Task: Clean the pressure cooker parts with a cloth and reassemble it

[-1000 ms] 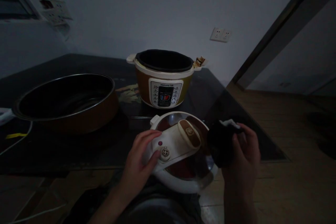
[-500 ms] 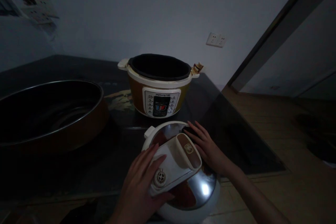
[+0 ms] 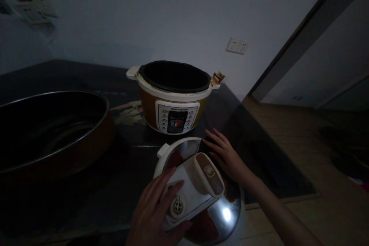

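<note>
Black cloth (image 3: pixel 205 147) has moved onto the lid (image 3: pixel 192 193), held there by my right hand (image 3: pixel 227 158); left hand (image 3: pixel 154 212) grips the lid. Open cooker (image 3: pixel 150 109) behind it has a black inner pot (image 3: pixel 175 76), too dark inside to tell.

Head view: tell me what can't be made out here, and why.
All in the head view:
Black thing, whole shape: partly covered by the right hand.
Lid, near rim: cut off by the bottom edge.
Cooker, inner bottom: hidden by its front rim and darkness.
Pan, left side: cut off by the left edge.
Button labels: too small to read.
</note>
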